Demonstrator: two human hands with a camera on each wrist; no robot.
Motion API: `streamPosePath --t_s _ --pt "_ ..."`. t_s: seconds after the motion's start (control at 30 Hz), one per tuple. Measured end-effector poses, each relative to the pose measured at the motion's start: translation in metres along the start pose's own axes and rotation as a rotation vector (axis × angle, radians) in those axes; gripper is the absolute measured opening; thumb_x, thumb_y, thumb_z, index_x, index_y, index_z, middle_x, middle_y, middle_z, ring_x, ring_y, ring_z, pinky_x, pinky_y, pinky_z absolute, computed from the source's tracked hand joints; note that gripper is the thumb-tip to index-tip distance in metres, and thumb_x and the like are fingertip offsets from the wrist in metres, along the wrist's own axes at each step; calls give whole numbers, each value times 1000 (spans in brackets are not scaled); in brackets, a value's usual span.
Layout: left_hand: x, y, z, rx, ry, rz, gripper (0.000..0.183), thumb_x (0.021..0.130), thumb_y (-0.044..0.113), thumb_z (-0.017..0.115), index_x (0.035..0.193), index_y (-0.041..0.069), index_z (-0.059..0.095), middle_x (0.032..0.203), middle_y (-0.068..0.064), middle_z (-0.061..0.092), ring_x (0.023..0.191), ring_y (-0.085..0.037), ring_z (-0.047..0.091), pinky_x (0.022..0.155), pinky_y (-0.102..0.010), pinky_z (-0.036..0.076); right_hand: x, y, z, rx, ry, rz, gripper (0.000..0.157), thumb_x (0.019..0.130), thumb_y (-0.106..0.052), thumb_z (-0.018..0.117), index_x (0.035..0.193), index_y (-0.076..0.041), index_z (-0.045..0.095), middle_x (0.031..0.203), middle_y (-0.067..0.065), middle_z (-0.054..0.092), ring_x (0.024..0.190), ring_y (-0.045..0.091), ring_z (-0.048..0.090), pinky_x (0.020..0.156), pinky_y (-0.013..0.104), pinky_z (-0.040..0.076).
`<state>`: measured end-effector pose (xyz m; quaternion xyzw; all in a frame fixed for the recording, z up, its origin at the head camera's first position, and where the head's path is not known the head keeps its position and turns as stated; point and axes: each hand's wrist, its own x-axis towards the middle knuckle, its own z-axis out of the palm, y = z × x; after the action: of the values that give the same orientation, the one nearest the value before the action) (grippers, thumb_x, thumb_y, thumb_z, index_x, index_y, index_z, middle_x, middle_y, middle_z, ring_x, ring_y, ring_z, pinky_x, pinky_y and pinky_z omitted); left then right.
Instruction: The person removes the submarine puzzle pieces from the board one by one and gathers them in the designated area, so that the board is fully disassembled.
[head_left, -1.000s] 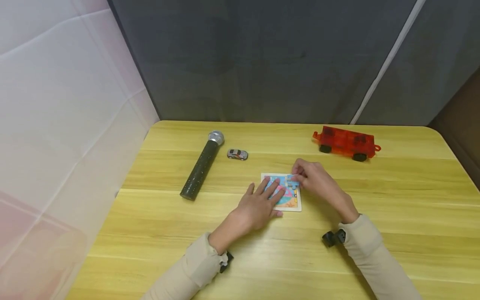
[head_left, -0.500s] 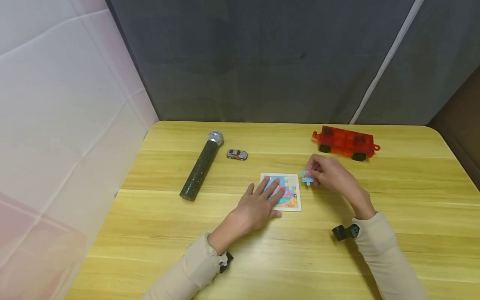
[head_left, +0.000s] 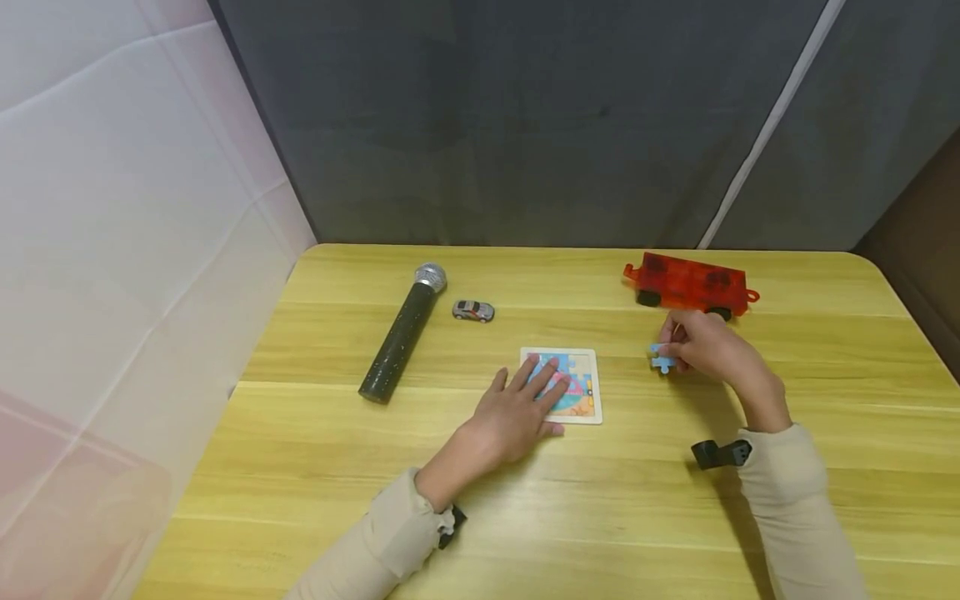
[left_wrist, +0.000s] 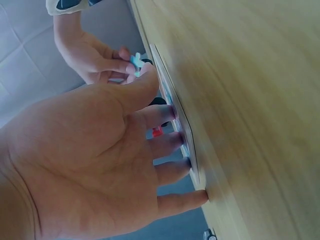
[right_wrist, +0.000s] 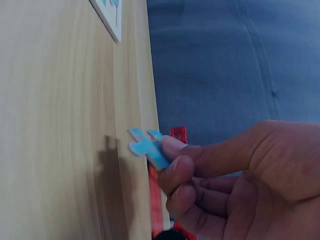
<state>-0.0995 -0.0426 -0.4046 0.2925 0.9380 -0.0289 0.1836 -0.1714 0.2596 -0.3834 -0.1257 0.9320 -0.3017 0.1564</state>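
Note:
A small jigsaw puzzle (head_left: 597, 408) in a white frame lies on the table, its upper right corner bare. My left hand (head_left: 513, 415) rests on it with fingers spread and straight; in the left wrist view the fingertips (left_wrist: 175, 140) press on the board. To the right of the board, my right hand (head_left: 712, 346) pinches a light blue puzzle piece (head_left: 663, 362) between thumb and fingers. In the right wrist view that piece (right_wrist: 145, 145) is held above the table, its shadow falling on the wood.
A red toy wagon (head_left: 690, 282) with black wheels stands just beyond my right hand. At the back left are a small silver toy car (head_left: 473, 311) and a black microphone (head_left: 401, 337) with a silver head. A dark grey curtain (head_left: 525, 125) borders the table's far edge.
My right hand has carried the blue puzzle piece from the board's upper right corner away to the right, baring that corner. My left hand has stayed on the board.

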Motion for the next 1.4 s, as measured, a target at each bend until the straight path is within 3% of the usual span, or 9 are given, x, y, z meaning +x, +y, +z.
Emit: streamPosePath --t_s 0.43,0.87,1.17,1.27,1.4 --pt "-2 -1 0 -9 8 -7 70 116 52 44 177 23 25 186 -2 14 172 -28 12 136 -56 26 2 22 -10 -70 -56 59 12 103 -1 71 96 4 62 70 8 65 63 17 61 61 28 47" --pt "-2 -2 1 -19 20 -9 69 116 52 44 177 23 26 186 -3 14 172 -28 12 136 -57 26 5 28 -8 -179 16 121 10 101 -2 72 98 7 67 73 11 62 67 24 60 65 33 46" --pt "-3 -1 1 -57 9 -38 70 115 54 43 177 27 25 185 -20 7 172 -35 9 137 -54 24 1 21 -1 -270 115 246 12 102 -11 73 92 -5 70 87 17 65 79 38 63 68 56 53" --pt "-2 0 2 -32 -2 -49 70 115 56 42 177 29 23 184 -22 8 172 -37 9 137 -53 23 2 10 7 -276 159 187 13 102 -9 72 90 -6 72 86 14 67 77 34 63 67 55 53" --pt "-2 2 3 7 -13 -53 72 114 58 41 178 30 21 184 -21 9 172 -37 9 137 -53 23 10 -22 29 -243 177 -23 11 103 -8 75 93 -4 78 89 11 73 79 27 63 71 48 55"
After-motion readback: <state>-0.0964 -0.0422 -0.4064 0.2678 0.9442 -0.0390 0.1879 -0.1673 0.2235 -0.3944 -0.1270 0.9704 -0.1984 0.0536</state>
